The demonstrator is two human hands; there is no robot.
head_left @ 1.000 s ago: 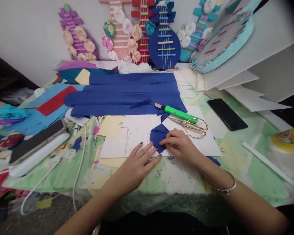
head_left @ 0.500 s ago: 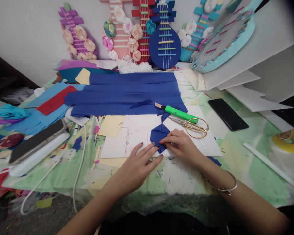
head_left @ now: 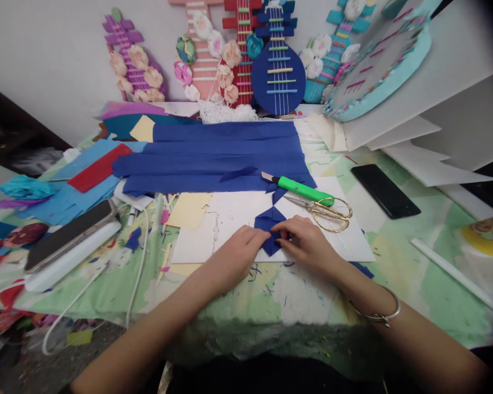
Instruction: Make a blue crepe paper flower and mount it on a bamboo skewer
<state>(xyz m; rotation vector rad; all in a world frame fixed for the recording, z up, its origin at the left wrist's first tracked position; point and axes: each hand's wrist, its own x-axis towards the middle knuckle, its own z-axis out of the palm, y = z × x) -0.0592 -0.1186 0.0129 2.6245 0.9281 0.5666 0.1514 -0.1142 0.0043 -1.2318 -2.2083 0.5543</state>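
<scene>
A small folded piece of dark blue paper [head_left: 266, 220] lies on a white board [head_left: 197, 235]. From its left side my left hand [head_left: 242, 247] pinches it, fingers curled inward and partly hidden. On the right, the thumb and fingers of my right hand [head_left: 306, 241] grip the same piece. Just beyond are a green utility knife [head_left: 306, 190], blade out, and gold-handled scissors [head_left: 332, 214] partly under it. Wide strips of blue paper [head_left: 217, 150] lie behind the board.
A black phone [head_left: 385, 191] lies to the right, near a white stick [head_left: 456, 276]. At left stands a device on a white base [head_left: 74, 243] with a white cable [head_left: 138, 268]. Decorated paper lutes, one of them blue [head_left: 278, 82], lean against the wall. Scraps litter the green cloth [head_left: 213, 314].
My left hand has gone from lying with fingers spread by the blue piece to pinching its left side. My right hand keeps its grip, fingers slightly shifted.
</scene>
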